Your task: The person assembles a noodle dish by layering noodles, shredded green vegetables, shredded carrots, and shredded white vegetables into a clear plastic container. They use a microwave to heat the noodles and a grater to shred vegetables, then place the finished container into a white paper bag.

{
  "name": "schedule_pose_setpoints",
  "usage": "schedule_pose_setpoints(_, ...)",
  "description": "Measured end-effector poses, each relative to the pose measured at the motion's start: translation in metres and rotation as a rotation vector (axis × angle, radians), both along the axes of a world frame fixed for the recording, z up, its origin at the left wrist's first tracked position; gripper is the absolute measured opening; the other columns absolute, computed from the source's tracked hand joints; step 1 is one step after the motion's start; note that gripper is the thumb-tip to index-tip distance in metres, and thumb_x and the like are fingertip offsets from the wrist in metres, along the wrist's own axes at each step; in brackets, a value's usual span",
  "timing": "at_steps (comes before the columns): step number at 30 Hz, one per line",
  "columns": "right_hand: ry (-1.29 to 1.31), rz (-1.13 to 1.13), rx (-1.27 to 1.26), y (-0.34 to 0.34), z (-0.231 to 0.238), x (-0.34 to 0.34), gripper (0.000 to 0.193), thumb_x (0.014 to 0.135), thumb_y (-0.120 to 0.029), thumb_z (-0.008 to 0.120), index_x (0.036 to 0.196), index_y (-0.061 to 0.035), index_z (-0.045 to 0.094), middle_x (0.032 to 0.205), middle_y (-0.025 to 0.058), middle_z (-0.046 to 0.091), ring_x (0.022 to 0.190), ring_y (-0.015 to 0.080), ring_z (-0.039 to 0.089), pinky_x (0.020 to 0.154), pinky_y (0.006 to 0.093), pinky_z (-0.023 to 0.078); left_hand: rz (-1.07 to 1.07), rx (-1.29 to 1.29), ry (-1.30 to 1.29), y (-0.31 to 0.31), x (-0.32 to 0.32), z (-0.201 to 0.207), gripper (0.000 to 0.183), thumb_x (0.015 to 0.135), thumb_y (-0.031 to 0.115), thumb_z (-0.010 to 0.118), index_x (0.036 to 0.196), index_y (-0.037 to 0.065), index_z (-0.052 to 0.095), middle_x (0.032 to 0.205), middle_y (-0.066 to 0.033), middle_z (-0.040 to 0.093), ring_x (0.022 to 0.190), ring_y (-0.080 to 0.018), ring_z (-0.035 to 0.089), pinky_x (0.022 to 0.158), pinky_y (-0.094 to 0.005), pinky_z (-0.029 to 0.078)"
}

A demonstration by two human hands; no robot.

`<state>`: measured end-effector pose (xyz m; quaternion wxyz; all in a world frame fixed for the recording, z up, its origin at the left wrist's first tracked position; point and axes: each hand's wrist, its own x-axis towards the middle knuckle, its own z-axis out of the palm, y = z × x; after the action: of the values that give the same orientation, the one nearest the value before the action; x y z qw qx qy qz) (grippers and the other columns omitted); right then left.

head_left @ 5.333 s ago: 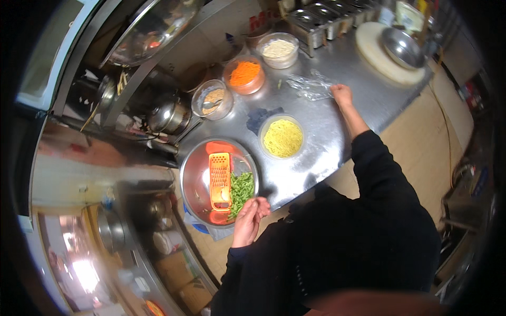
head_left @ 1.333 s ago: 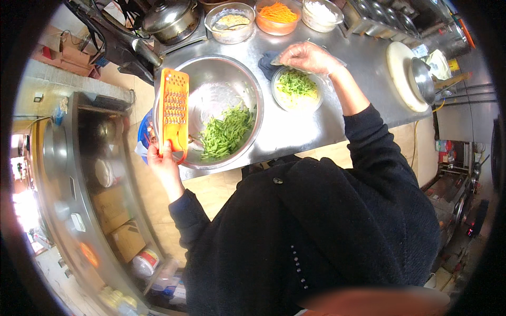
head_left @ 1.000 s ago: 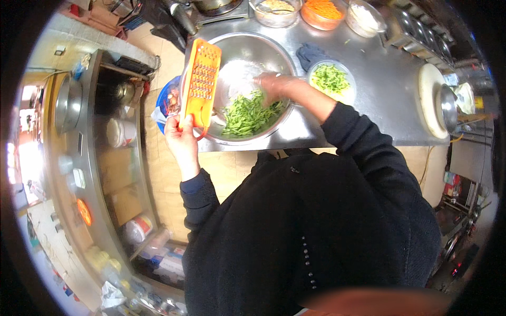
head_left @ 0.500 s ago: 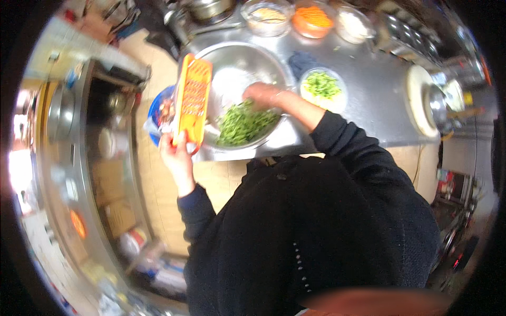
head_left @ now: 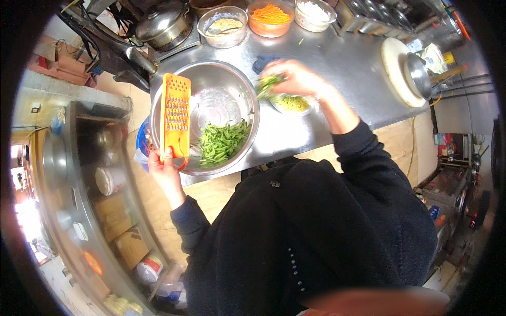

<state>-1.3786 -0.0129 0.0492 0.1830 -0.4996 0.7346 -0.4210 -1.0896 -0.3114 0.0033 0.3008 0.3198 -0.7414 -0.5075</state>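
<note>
Evidently midway through the job, a person in a black top works at a steel worktop (head_left: 348, 63), with a fair share of the greens yet to leave the big metal bowl (head_left: 208, 102). The right hand (head_left: 296, 80) is closed around a small bunch of green shreds (head_left: 269, 85), lifted between that bowl and a small bowl (head_left: 290, 112) at its three o'clock. In the small bowl, yellow strands (head_left: 293, 104) show flecked with green, a sign that some shreds are already in; the hand hides the far side, so how much cannot be told. The left hand (head_left: 166, 167) grips an orange grater (head_left: 176, 113) by its lower end, holding it up along the big bowl's nine o'clock side; whether it touches the rim is unclear. A sizeable green heap (head_left: 224, 142) remains at the big bowl's five o'clock, so by this measure the portioning looks partly done, with more left than is in the fist. Orange shreds (head_left: 270, 15) at one o'clock, in their own bowl beyond the work, appear untouched, and no orange shows among the visible yellow strands.
</note>
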Motion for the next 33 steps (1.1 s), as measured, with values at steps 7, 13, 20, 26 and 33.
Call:
schedule_pose_setpoints(7, 0.236, -0.152, 0.407, 0.03, -0.063, -0.034, 0.037, 0.068, 0.002, 0.065, 0.103, -0.0076, 0.068, 0.106, 0.0089, 0.066, 0.105, 0.0293, 0.06, 0.092, 0.0385, 0.048, -0.035, 0.067, -0.004, 0.012, -0.019, 0.003, 0.008, 0.09, 0.008, 0.065, 0.087, 0.002, 0.059, 0.077, 0.0007, 0.061, 0.067, -0.005, 0.051, 0.063, -0.0203, 0.043)
schedule_pose_setpoints(13, 0.394, -0.192, 0.17, 0.045, -0.078, -0.029, 0.048, 0.068, 0.008, 0.051, 0.11, -0.01, 0.067, 0.123, 0.0092, 0.061, 0.116, 0.0315, 0.055, 0.1, 0.0411, 0.044, -0.025, 0.015, -0.049, 0.019, -0.024, 0.011, 0.012, 0.089, 0.01, 0.067, 0.086, 0.002, 0.059, 0.074, 0.0022, 0.058, 0.064, -0.0046, 0.047, 0.06, -0.0195, 0.04)
schedule_pose_setpoints(20, 0.426, -0.219, 0.424, 0.047, -0.093, -0.008, 0.041, 0.09, -0.025, 0.056, 0.13, -0.0139, 0.055, 0.139, 0.0096, 0.049, 0.13, 0.0288, 0.043, 0.109, 0.0432, 0.032, -0.027, -0.054, -0.083, 0.026, -0.029, 0.008, 0.011, 0.089, 0.009, 0.067, 0.085, 0.003, 0.058, 0.075, 0.0021, 0.058, 0.065, -0.005, 0.047, 0.06, -0.0202, 0.04)
schedule_pose_setpoints(26, 0.344, -0.327, 0.556, 0.051, -0.089, -0.013, 0.04, 0.093, -0.032, 0.053, 0.128, -0.0141, 0.057, 0.131, 0.0107, 0.056, 0.121, 0.0305, 0.051, 0.104, 0.0417, 0.037, -0.041, 0.041, -0.124, 0.024, -0.03, 0.007, 0.01, 0.088, 0.007, 0.066, 0.085, 0.002, 0.058, 0.078, -0.0005, 0.06, 0.07, -0.0074, 0.051, 0.068, -0.0221, 0.044)
schedule_pose_setpoints(33, 0.068, -0.69, -0.034, 0.08, -0.075, -0.035, 0.036, 0.093, -0.031, 0.052, 0.115, -0.0053, 0.064, 0.114, 0.0153, 0.065, 0.104, 0.0299, 0.062, 0.093, 0.0368, 0.047, -0.071, 0.038, -0.11, 0.025, -0.032, -0.002, 0.01, 0.088, 0.009, 0.067, 0.085, 0.003, 0.059, 0.075, 0.0004, 0.061, 0.065, -0.0061, 0.05, 0.061, -0.0219, 0.043)
